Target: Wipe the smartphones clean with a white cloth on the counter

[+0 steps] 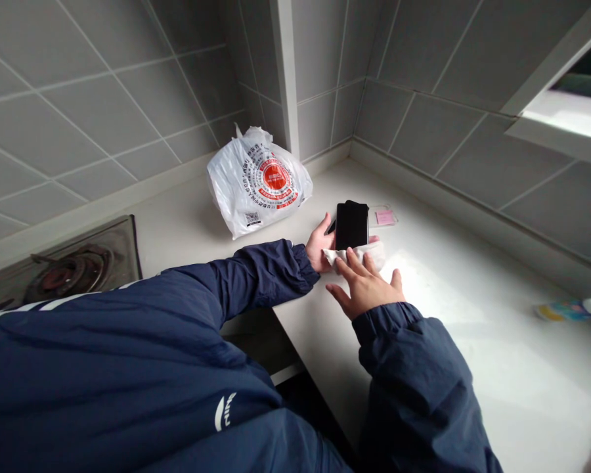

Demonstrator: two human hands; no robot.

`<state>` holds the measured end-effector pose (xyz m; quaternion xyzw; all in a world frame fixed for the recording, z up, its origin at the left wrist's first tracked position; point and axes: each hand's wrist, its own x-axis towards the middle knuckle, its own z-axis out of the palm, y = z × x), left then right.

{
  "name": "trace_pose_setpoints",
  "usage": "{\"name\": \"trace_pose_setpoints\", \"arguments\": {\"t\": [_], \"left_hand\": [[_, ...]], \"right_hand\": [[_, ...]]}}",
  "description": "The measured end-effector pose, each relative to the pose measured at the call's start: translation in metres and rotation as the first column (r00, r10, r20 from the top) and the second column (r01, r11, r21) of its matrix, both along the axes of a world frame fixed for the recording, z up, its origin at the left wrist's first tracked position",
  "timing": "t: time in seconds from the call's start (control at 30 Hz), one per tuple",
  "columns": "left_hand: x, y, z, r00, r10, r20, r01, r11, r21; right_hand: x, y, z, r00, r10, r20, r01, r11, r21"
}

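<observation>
My left hand (319, 246) supports a black smartphone (351, 225) from below, its thumb along the left side and fingertips showing past the right edge. The phone's dark face points up. Across its near end lies a crumpled white cloth or tissue (376, 255). My right hand (369, 284) rests on that cloth, fingers spread and pressing it flat against the phone. Just beyond the phone, a clear phone case (393, 211) with a pink card (385, 217) inside lies on the white countertop (438, 263). Part of a dark object at the phone's left edge is mostly hidden.
A white plastic bag (236, 180) with red and black print stands by the tiled wall. To the left is a gas stove (73, 272). A bottle (566, 310) with a colourful label lies at the far right. The counter's front edge runs below my hands.
</observation>
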<state>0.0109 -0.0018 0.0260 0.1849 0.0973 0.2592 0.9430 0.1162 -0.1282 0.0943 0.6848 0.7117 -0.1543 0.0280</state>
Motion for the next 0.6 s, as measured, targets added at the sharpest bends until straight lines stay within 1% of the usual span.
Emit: {"name": "trace_pose_setpoints", "arguments": {"t": [0.1, 0.17, 0.27, 0.4, 0.5, 0.6], "left_hand": [[0.002, 0.001, -0.005, 0.999, 0.006, -0.039, -0.005, 1.0, 0.027], [0.003, 0.0, -0.005, 0.996, -0.002, -0.088, 0.004, 1.0, 0.015], [0.006, -0.005, -0.001, 0.991, -0.033, -0.131, 0.033, 0.999, -0.001], [0.01, -0.013, 0.006, 0.986, -0.019, -0.166, 0.025, 0.999, 0.036], [0.013, -0.016, 0.001, 0.982, 0.007, -0.186, 0.01, 0.996, 0.092], [0.012, -0.017, -0.006, 0.98, -0.011, -0.2, 0.04, 0.989, 0.14]], "right_hand": [[0.003, 0.002, -0.007, 0.999, -0.029, 0.019, 0.028, 0.998, 0.053], [0.004, 0.004, -0.014, 0.998, -0.048, 0.036, 0.044, 0.993, 0.112], [0.004, 0.01, -0.022, 0.996, -0.074, 0.052, 0.061, 0.973, 0.222], [0.007, 0.018, -0.027, 0.989, -0.139, 0.041, 0.118, 0.937, 0.328], [0.01, 0.022, -0.028, 0.986, -0.169, 0.006, 0.154, 0.914, 0.376], [0.011, 0.025, -0.03, 0.984, -0.175, -0.035, 0.173, 0.888, 0.427]]}}
